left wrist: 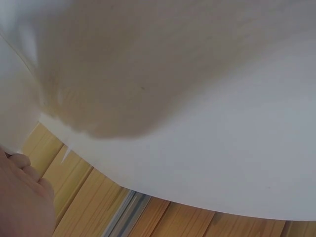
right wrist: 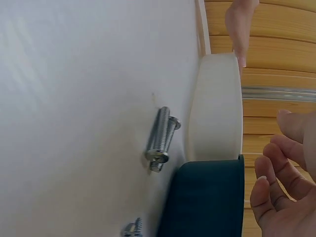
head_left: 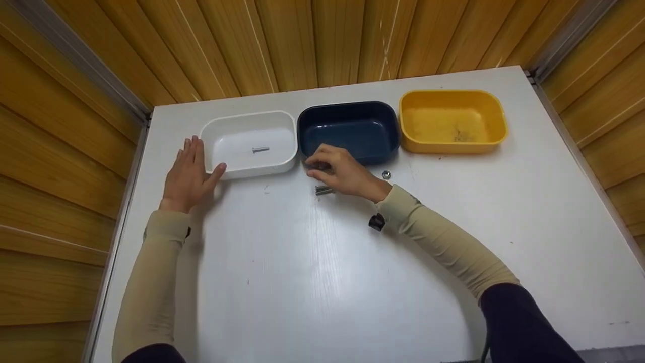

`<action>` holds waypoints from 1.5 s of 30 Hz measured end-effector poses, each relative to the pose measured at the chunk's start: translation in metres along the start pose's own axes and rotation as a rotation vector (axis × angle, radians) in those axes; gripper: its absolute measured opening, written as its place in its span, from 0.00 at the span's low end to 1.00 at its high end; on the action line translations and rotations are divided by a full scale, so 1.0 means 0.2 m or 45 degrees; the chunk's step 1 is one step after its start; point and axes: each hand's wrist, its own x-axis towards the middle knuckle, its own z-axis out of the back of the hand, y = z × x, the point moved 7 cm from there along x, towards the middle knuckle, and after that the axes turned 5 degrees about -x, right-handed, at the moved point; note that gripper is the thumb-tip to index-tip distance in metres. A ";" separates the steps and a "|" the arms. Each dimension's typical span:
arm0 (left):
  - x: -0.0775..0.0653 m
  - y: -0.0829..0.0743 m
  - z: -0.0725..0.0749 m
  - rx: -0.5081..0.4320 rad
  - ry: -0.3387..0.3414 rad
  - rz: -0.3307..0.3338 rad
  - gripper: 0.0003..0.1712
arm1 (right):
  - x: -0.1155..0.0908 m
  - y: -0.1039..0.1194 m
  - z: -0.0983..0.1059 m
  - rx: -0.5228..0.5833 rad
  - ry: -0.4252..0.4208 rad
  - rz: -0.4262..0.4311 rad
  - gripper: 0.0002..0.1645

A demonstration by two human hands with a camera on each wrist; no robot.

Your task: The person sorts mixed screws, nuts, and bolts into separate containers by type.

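My left hand rests against the left end of a white bin, fingers straight and thumb at the front rim. One bolt lies inside that bin. Over the front left edge of a dark blue bin is my right hand, its fingers loosely bent. In the right wrist view a gap shows between thumb and fingers, with nothing visible in it. Below this hand, two bolts lie side by side on the table. A hex nut sits in front of the blue bin.
A yellow bin stands right of the blue one, with small dark specks or marks on its floor. All three bins line up along the back of the white table. Wood-slat walls rise behind and beside it.
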 end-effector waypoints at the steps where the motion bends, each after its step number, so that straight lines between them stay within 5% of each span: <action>1: 0.00 0.00 0.00 0.000 0.000 0.001 0.61 | -0.01 -0.01 0.00 0.002 -0.002 -0.001 0.15; 12: 0.00 0.00 0.00 0.001 0.012 0.011 0.61 | -0.12 -0.06 -0.02 0.006 -0.016 0.005 0.16; 28: 0.01 0.01 -0.02 -0.004 0.018 0.031 0.62 | -0.26 -0.17 -0.06 -0.010 0.034 -0.161 0.10; 45: 0.01 0.02 -0.02 -0.021 0.051 0.049 0.62 | -0.27 -0.21 -0.09 -0.089 0.136 -0.291 0.09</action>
